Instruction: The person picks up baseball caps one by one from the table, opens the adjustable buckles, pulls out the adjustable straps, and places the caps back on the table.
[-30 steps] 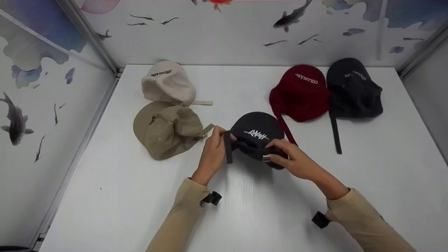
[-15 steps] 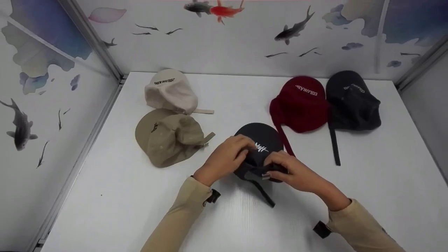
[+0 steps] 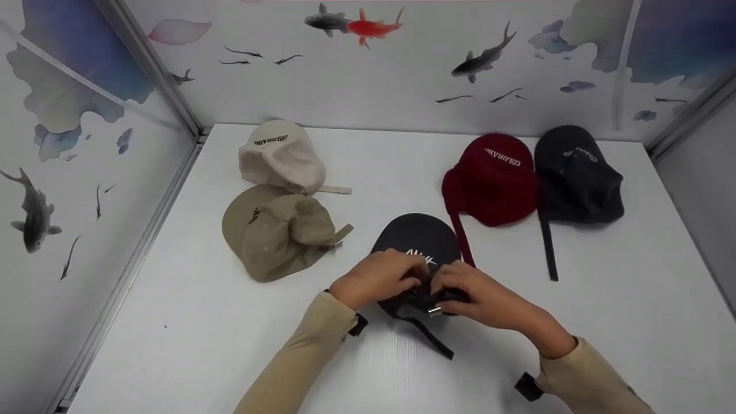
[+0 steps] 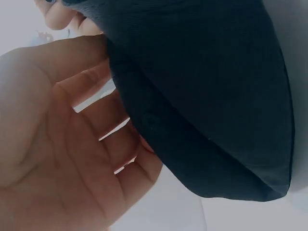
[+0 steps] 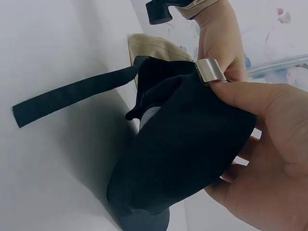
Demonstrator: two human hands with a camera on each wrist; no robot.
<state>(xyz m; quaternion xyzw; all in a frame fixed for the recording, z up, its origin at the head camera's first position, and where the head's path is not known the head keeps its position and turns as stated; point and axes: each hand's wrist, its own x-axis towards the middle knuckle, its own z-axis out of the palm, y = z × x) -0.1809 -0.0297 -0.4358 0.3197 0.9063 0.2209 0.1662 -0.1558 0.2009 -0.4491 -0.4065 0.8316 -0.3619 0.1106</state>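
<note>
Between both hands is a dark baseball cap (image 3: 411, 230) with white lettering on its front, its brim pointing away. My left hand (image 3: 379, 279) grips the crown beside the lettering; in the left wrist view its thumb and fingers lie on either side of the dark fabric (image 4: 207, 96). The right hand (image 3: 483, 296) pinches the back edge, thumb next to the metal buckle (image 5: 210, 70). The cap's loose strap (image 5: 72, 98) hangs free toward the near side. Both hands' fingertips are partly hidden behind the fabric.
A cream cap (image 3: 282, 158) and a khaki cap (image 3: 282, 236) lie at the left. On the right, a red cap (image 3: 494, 184) touches a dark Colorado cap (image 3: 578, 178). The red cap's strap reaches close to the held cap. Printed panels wall the white table (image 3: 172, 356).
My left hand has let go of the strap and moved right onto the crown. The strap now hangs down. The right hand keeps its hold, and the head view has tilted up slightly.
</note>
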